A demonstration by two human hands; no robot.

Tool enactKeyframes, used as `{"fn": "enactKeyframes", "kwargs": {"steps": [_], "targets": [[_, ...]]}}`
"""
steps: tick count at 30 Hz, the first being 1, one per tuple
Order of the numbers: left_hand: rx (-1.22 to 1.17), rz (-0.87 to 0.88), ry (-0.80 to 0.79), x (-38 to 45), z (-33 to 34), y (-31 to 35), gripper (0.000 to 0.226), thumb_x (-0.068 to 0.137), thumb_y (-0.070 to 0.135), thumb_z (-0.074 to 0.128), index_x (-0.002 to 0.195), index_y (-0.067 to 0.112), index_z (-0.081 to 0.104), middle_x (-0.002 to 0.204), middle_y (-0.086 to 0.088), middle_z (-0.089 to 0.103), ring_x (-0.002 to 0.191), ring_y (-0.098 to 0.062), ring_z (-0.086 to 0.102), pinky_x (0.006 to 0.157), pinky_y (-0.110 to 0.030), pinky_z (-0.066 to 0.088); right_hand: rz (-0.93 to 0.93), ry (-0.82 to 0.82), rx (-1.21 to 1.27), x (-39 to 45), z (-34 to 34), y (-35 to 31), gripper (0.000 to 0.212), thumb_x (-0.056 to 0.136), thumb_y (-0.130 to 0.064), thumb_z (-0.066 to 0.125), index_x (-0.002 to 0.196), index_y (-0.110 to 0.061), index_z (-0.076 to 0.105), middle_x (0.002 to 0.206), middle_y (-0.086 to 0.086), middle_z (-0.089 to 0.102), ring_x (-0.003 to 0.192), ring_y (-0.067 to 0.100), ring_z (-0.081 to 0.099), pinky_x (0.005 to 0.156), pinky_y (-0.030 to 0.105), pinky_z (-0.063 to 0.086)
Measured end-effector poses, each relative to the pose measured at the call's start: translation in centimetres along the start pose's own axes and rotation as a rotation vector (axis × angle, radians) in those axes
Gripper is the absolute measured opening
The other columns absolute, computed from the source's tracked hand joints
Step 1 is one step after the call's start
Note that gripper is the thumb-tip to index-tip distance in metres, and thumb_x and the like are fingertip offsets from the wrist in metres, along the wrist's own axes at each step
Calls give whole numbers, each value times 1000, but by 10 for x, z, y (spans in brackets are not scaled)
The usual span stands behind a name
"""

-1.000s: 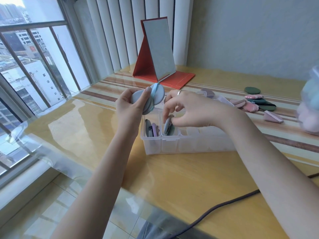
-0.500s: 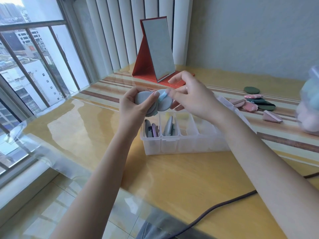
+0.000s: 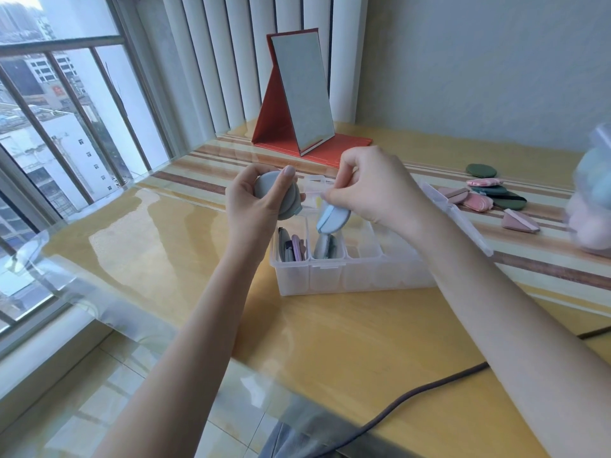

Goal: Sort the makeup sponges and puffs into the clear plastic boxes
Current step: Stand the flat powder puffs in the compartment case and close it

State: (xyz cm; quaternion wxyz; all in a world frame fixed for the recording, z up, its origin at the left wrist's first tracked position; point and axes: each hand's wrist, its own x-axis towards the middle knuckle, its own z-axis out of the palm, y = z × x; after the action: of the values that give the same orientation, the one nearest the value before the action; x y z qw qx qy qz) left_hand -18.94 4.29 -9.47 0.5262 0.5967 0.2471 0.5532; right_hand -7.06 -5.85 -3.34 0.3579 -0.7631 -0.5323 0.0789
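Note:
A clear plastic box (image 3: 347, 276) with dividers sits in the middle of the table. Its left compartment holds dark and pink puffs (image 3: 291, 247); the second one holds a grey puff (image 3: 322, 247) standing on edge. My left hand (image 3: 254, 206) grips a stack of round grey puffs (image 3: 282, 196) above the box's left end. My right hand (image 3: 373, 190) pinches a light blue round puff (image 3: 332, 218) by its ribbon, hanging just above the second compartment. Loose pink and dark green puffs (image 3: 486, 193) lie on the table at the right.
A red folding mirror (image 3: 297, 97) stands behind the box. The box's open lid (image 3: 459, 216) lies to its right. A bag of pale round sponges (image 3: 591, 200) sits at the right edge. A dark cable (image 3: 413, 398) crosses the near table. Window bars are at the left.
My right hand left the second compartment, took a light blue puff from the stack in my left hand, and has brought it down over the box.

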Motion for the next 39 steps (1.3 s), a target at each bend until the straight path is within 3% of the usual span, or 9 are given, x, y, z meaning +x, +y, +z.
{"fn": "enactKeyframes", "kwargs": {"steps": [5, 11, 17, 24, 27, 29, 32, 36, 39], "targets": [[32, 5, 35, 2, -1, -3, 21, 84, 17, 71, 74, 7, 55, 76, -16, 58, 59, -17, 61, 60, -37, 58, -28, 65, -111, -4, 19, -2, 33, 82, -17, 71, 60, -24, 47, 70, -5, 59, 72, 18, 59, 58, 25, 36], [25, 0, 34, 1, 1, -1, 21, 85, 14, 70, 74, 7, 54, 71, -12, 56, 56, -14, 61, 57, -33, 57, -43, 215, -76, -2, 9, -4, 28, 83, -16, 70, 65, -19, 49, 71, 0, 59, 62, 12, 52, 49, 18, 31], [77, 16, 37, 1, 0, -1, 19, 84, 16, 71, 73, 10, 56, 72, -9, 57, 63, -18, 59, 58, -31, 57, -88, 229, -126, -5, 15, -9, 23, 84, -13, 65, 68, -17, 49, 68, -1, 56, 61, 12, 49, 47, 18, 28], [118, 46, 45, 1, -1, -2, 21, 83, 19, 73, 71, 13, 57, 72, -9, 57, 60, -11, 55, 50, -20, 46, -77, 60, -218, -13, 34, -13, 22, 86, -17, 62, 65, -18, 54, 73, -1, 62, 75, 21, 58, 59, 29, 40], [101, 37, 42, 3, -3, -5, 23, 78, 29, 74, 68, 17, 57, 70, -9, 57, 61, -15, 53, 53, -30, 51, -18, -61, -82, -7, 25, -8, 24, 86, -29, 69, 68, -15, 69, 72, -1, 68, 73, 16, 62, 65, 29, 49], [99, 35, 34, 4, -3, -6, 22, 77, 28, 75, 67, 19, 57, 67, -5, 56, 60, -16, 54, 57, -38, 54, 2, -140, -51, -4, 17, -6, 22, 85, -33, 71, 72, -15, 73, 69, -8, 66, 66, 4, 57, 58, 23, 45], [131, 57, 28, 4, -3, -5, 23, 74, 33, 76, 68, 20, 58, 68, -3, 58, 62, -15, 55, 55, -33, 53, -2, -134, -74, -3, 9, -6, 19, 86, -31, 70, 74, -16, 73, 65, -15, 55, 61, 0, 48, 51, 19, 33], [108, 20, 26, 4, -4, -7, 27, 69, 43, 77, 68, 22, 60, 74, -12, 60, 69, -27, 59, 66, -57, 56, -19, -117, -357, -1, 11, -3, 13, 88, -24, 65, 88, -14, 73, 91, 2, 64, 94, 21, 57, 75, 32, 50], [107, 10, 21, 3, -4, -5, 28, 69, 43, 78, 67, 22, 60, 76, -15, 60, 70, -28, 59, 65, -61, 54, 6, -272, -539, -5, 16, -4, 26, 90, -13, 53, 113, -14, 66, 120, 11, 54, 122, 30, 41, 97, 43, 45]]}}
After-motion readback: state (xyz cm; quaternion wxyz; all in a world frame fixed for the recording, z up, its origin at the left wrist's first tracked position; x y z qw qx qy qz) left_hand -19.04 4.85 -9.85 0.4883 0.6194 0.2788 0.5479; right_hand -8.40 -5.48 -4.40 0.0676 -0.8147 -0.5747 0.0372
